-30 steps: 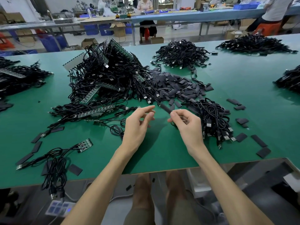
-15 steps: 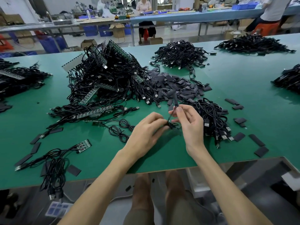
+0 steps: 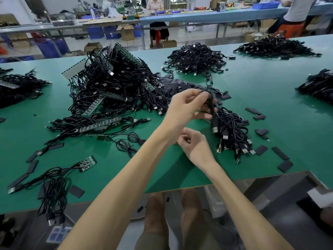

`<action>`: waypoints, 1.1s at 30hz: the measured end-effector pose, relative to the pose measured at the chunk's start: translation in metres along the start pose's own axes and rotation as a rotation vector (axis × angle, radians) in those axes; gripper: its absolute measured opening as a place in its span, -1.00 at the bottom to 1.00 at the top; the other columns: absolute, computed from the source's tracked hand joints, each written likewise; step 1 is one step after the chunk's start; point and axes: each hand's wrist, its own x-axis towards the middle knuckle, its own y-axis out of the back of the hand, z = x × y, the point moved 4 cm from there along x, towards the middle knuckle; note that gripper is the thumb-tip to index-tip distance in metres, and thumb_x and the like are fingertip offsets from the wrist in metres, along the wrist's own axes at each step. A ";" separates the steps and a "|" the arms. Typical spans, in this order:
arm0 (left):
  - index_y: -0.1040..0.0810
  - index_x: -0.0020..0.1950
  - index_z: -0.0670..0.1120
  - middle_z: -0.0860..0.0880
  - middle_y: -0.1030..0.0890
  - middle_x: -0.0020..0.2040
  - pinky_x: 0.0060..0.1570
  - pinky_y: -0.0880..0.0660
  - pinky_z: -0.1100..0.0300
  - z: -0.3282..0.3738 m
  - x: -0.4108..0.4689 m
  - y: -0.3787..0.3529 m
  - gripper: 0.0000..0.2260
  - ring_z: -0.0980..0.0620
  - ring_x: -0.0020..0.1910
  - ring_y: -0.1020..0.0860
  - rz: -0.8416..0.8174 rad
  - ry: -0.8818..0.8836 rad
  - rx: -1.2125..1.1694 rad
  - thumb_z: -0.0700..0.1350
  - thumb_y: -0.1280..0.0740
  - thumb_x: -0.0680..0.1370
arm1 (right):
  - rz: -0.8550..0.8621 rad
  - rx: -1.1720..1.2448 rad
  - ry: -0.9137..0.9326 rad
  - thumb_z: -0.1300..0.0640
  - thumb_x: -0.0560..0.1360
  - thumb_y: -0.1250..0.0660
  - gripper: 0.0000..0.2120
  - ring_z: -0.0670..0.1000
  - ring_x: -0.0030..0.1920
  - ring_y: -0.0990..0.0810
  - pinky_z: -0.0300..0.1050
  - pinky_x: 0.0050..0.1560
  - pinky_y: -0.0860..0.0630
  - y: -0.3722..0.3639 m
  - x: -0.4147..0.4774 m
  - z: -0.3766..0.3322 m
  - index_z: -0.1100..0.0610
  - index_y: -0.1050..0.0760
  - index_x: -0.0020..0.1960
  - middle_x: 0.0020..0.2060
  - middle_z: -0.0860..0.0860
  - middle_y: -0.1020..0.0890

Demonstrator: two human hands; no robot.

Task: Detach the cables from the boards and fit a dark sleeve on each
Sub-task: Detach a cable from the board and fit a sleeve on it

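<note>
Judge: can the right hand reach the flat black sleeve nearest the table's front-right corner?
Probably yes: that sleeve lies uncovered on the green table; only cable plugs lie between it and the right hand.

The table (image 3: 270, 98) is covered in plain green; the cables (image 3: 228, 127) are seen in black, the sleeves (image 3: 285, 166) in dark grey, the boards (image 3: 100, 125) in green.

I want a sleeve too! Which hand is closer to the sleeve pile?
Left. The left hand, holding a cable, hovers just in front of the sleeve pile; the right hand is farther back, nearer the person.
</note>
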 end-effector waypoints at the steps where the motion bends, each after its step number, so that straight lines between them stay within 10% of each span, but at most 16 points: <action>1: -0.58 0.18 -0.28 -0.22 -0.71 0.03 -0.15 -0.68 0.10 -0.004 0.005 -0.009 -0.81 -0.11 -0.12 -0.71 -0.058 0.039 0.044 -0.17 -0.33 0.66 | -0.003 -0.060 -0.001 0.30 0.57 -0.31 -0.66 -0.21 -0.41 -0.50 -0.28 -0.31 -0.39 0.001 0.000 0.000 -0.05 -0.44 -0.29 -0.47 -0.28 -0.58; 4: -0.57 0.37 -0.13 -0.06 -0.67 0.18 0.14 -0.63 0.00 -0.025 0.009 -0.026 -0.67 -0.02 0.07 -0.68 -0.212 0.042 0.546 -0.03 -0.36 0.65 | 0.017 -0.169 0.111 0.22 0.66 -0.20 -0.82 -0.02 -0.19 -0.51 -0.15 -0.13 -0.48 0.004 -0.003 -0.012 0.07 -0.45 -0.10 -0.20 0.06 -0.66; 7: -0.55 0.42 -0.04 -0.06 -0.58 0.36 0.34 -0.46 0.01 -0.044 0.003 -0.025 -0.62 -0.02 0.27 -0.57 -0.202 -0.052 0.954 0.03 -0.38 0.63 | 0.105 0.545 -0.112 0.15 0.72 0.08 -0.76 0.06 0.03 -0.41 -0.07 0.24 -0.26 0.010 -0.007 -0.004 0.20 -0.27 0.28 -0.05 0.18 -0.45; 11: -0.63 0.31 -0.07 -0.04 -0.57 0.25 0.31 -0.44 0.14 -0.044 -0.010 -0.007 -0.74 0.04 0.19 -0.55 -0.061 -0.198 0.865 -0.06 -0.36 0.64 | -0.057 -0.109 0.084 0.32 0.68 -0.17 -0.75 0.24 0.17 -0.52 -0.45 0.05 -0.35 0.007 -0.011 -0.002 0.32 -0.45 0.33 0.09 0.32 -0.58; 14: -0.65 0.26 -0.08 -0.03 -0.57 0.21 0.27 -0.44 0.19 -0.040 -0.022 0.018 -0.78 0.04 0.19 -0.54 0.050 -0.266 0.917 -0.11 -0.33 0.65 | 0.001 -0.061 -0.005 0.36 0.54 -0.32 -0.82 0.16 -0.10 -0.64 -0.36 -0.33 -0.36 0.006 -0.006 -0.001 0.11 -0.58 -0.06 -0.17 0.10 -0.69; 17: -0.59 0.33 -0.09 -0.10 -0.52 0.34 0.40 -0.33 0.01 -0.041 -0.030 0.061 -0.74 -0.10 0.35 -0.45 0.257 -0.179 1.237 -0.12 -0.29 0.65 | 0.014 0.051 -0.046 0.26 0.54 -0.33 -0.77 -0.06 -0.20 -0.65 -0.13 -0.17 -0.53 0.005 -0.004 -0.005 -0.05 -0.57 -0.15 -0.33 -0.14 -0.69; 20: -0.35 0.51 -0.16 -0.24 -0.26 0.55 0.52 0.02 -0.30 -0.052 -0.043 0.113 -0.56 -0.23 0.57 -0.14 0.401 0.283 1.567 0.03 -0.17 0.70 | -0.017 0.113 -0.082 0.19 0.58 -0.33 -0.82 -0.06 -0.12 -0.71 -0.02 0.04 -0.62 0.003 -0.007 -0.006 -0.06 -0.63 -0.04 -0.26 -0.21 -0.73; 23: -0.22 0.58 -0.20 -0.29 -0.11 0.61 0.51 0.08 -0.37 -0.062 -0.055 0.133 -0.40 -0.27 0.61 0.00 0.360 0.522 1.442 0.20 0.04 0.71 | -0.022 0.107 -0.080 0.18 0.59 -0.33 -0.84 -0.11 -0.10 -0.71 0.00 0.09 -0.61 0.004 -0.007 -0.006 -0.04 -0.63 -0.02 -0.26 -0.20 -0.73; 30: -0.63 0.26 -0.11 0.04 -0.67 0.13 0.09 -0.44 0.36 -0.046 -0.052 0.106 -0.61 0.03 0.22 -0.59 0.243 0.106 0.917 0.13 -0.18 0.70 | 0.046 0.104 -0.066 0.18 0.59 -0.35 -0.87 -0.21 -0.08 -0.68 -0.23 0.04 -0.57 0.006 -0.004 -0.002 0.01 -0.64 0.06 -0.21 -0.18 -0.74; 33: -0.64 0.27 -0.06 0.03 -0.66 0.17 0.09 -0.61 0.16 -0.041 -0.052 0.097 -0.78 0.12 0.12 -0.64 0.216 -0.010 0.775 -0.09 -0.30 0.68 | 0.084 0.087 -0.056 0.16 0.61 -0.35 -0.87 -0.19 -0.08 -0.66 -0.30 -0.05 -0.52 0.008 -0.003 -0.001 0.04 -0.61 0.13 -0.15 -0.19 -0.73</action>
